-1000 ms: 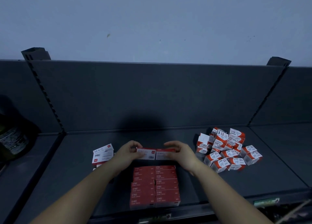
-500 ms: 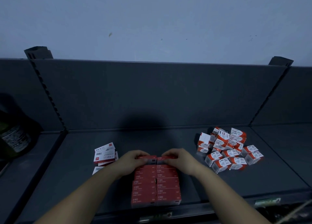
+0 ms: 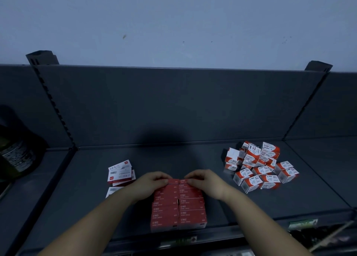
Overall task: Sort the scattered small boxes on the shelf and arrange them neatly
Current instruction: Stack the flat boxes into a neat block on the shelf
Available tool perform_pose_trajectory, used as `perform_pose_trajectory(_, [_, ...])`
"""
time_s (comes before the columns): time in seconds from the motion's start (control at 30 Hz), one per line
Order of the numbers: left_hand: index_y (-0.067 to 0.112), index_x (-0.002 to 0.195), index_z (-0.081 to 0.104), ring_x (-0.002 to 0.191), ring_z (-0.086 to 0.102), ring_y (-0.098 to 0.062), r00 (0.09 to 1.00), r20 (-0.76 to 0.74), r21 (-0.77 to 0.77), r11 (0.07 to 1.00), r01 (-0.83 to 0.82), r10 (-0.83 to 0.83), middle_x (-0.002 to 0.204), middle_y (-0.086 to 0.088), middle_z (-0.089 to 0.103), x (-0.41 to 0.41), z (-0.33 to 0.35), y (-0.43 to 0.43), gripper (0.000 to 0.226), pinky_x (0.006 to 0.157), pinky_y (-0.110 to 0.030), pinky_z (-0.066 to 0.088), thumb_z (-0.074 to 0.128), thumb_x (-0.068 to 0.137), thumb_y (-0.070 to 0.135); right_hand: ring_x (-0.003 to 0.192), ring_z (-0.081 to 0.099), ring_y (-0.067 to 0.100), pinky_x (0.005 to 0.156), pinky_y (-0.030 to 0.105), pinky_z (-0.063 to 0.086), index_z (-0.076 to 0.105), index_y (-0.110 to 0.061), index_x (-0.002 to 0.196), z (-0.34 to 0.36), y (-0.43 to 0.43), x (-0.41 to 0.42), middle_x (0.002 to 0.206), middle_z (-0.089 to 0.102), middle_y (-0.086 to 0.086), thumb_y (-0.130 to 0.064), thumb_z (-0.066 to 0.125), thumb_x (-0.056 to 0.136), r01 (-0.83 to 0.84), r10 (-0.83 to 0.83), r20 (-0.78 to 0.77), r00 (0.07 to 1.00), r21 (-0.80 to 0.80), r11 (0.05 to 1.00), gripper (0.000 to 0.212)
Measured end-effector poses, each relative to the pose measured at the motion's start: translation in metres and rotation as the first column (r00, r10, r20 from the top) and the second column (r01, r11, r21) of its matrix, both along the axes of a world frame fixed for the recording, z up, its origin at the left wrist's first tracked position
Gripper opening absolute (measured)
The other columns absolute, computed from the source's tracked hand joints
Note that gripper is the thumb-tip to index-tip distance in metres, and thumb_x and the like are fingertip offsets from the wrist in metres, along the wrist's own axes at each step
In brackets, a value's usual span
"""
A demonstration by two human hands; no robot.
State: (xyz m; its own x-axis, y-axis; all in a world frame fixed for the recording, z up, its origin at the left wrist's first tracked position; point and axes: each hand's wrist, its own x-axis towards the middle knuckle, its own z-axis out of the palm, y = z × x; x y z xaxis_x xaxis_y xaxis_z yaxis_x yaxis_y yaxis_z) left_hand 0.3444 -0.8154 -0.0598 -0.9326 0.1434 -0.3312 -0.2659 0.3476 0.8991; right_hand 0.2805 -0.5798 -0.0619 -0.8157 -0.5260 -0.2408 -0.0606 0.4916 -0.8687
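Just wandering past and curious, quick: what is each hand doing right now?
Left hand: grips the left back red box.
Right hand: grips the right back red box.

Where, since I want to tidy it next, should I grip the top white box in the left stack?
I'd pinch the top white box across its two long edges, from above. It lies flat, broad face up, atop its stack, so those edges are exposed and the underside is not. Approach from its left: the left hand, holding a red box, is on its right.
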Motion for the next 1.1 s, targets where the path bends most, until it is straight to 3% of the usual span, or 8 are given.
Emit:
perform_pose_trajectory(0.3, [0.031,0.111,0.065,0.102,0.065,-0.002,0.998,-0.057,-0.072,0.997,0.032,-0.036,0.112,0.01,0.068,0.002,0.001,-0.006,0.016,0.086,-0.014,0.048,0.061,0.095,0.029,0.089,0.066,0.004,0.078,0.014,0.049,0.071,-0.021,0.103,0.011,-0.007,-0.004,0.101,0.073,-0.003,-0.02,0.065,0.095,-0.027,0.027,-0.008,1.0,0.06,0.998,0.01])
perform_pose_trajectory(0.37, [0.032,0.106,0.065,0.103,0.063,0.0,0.989,-0.144,-0.109,0.993,-0.044,0.028,0.111,0.011,0.068,0.001,0.006,-0.015,0.015,0.091,-0.016,0.047,0.063,0.094,0.023,0.087,0.064,0.002,0.077,0.01,0.047,0.069,-0.021,0.101,0.015,-0.015,-0.008,0.098,0.071,-0.006,-0.018,0.064,0.095,-0.009,0.012,-0.048,0.999,0.072,0.997,0.009])
perform_pose_trajectory(0.47, [0.03,0.092,0.064,0.095,0.062,-0.002,0.938,-0.301,-0.127,0.967,-0.221,0.175,0.1,0.013,0.067,0.001,0.018,-0.041,0.023,0.08,-0.005,0.045,0.063,0.092,0.007,0.093,0.062,0.0,0.077,0.006,0.044,0.069,-0.024,0.103,0.024,-0.034,-0.013,0.101,0.068,-0.012,-0.018,0.061,0.096,0.0,0.019,-0.151,0.988,0.126,0.992,0.012])
perform_pose_trajectory(0.53, [0.03,0.093,0.062,0.096,0.06,-0.005,0.918,-0.342,-0.246,0.924,-0.293,0.2,0.1,0.013,0.066,0.001,0.022,-0.067,0.024,0.077,-0.002,0.041,0.062,0.092,0.006,0.091,0.06,-0.003,0.075,0.005,0.041,0.069,-0.024,0.105,0.028,-0.051,-0.013,0.099,0.066,-0.015,-0.017,0.06,0.096,-0.014,0.046,-0.208,0.977,0.155,0.988,0.014])
perform_pose_trajectory(0.6, [0.036,0.101,0.059,0.108,0.058,-0.007,0.933,-0.317,-0.423,0.856,-0.298,0.168,0.11,0.013,0.064,0.0,0.021,-0.093,0.022,0.096,-0.019,0.044,0.06,0.091,0.016,0.093,0.06,-0.001,0.076,0.006,0.041,0.07,-0.021,0.108,0.031,-0.072,-0.01,0.1,0.066,-0.013,-0.016,0.06,0.094,-0.05,0.103,-0.254,0.962,0.207,0.977,0.018])
perform_pose_trajectory(0.7, [0.046,0.109,0.058,0.121,0.052,-0.009,0.978,-0.194,-0.636,0.748,-0.187,0.079,0.121,0.017,0.057,0.008,0.02,-0.12,0.025,0.108,-0.042,0.035,0.061,0.086,0.039,0.104,0.061,0.007,0.09,0.016,0.045,0.069,-0.019,0.114,0.033,-0.106,-0.003,0.113,0.069,-0.006,-0.017,0.059,0.093,-0.128,0.208,-0.284,0.936,0.276,0.953,0.023])
perform_pose_trajectory(0.83, [0.042,0.124,0.054,0.117,0.048,-0.007,0.991,-0.131,-0.704,0.702,-0.104,0.016,0.117,0.019,0.048,0.023,0.015,-0.134,0.05,0.104,-0.038,0.033,0.072,0.079,0.051,0.115,0.057,0.015,0.102,0.034,0.046,0.062,-0.024,0.124,0.033,-0.149,0.004,0.126,0.061,-0.003,-0.025,0.06,0.092,-0.218,0.363,-0.301,0.882,0.421,0.881,0.033])
perform_pose_trajectory(1.1, [0.024,0.126,0.06,0.106,0.053,-0.005,0.961,-0.271,-0.512,0.837,-0.194,0.057,0.112,0.012,0.052,0.033,-0.003,-0.145,0.049,0.1,-0.025,0.042,0.078,0.08,0.027,0.125,0.045,0.021,0.105,0.046,0.04,0.043,-0.029,0.142,0.013,-0.194,0.011,0.137,0.046,-0.001,-0.035,0.065,0.089,-0.21,0.416,-0.338,0.844,0.506,0.837,0.057])
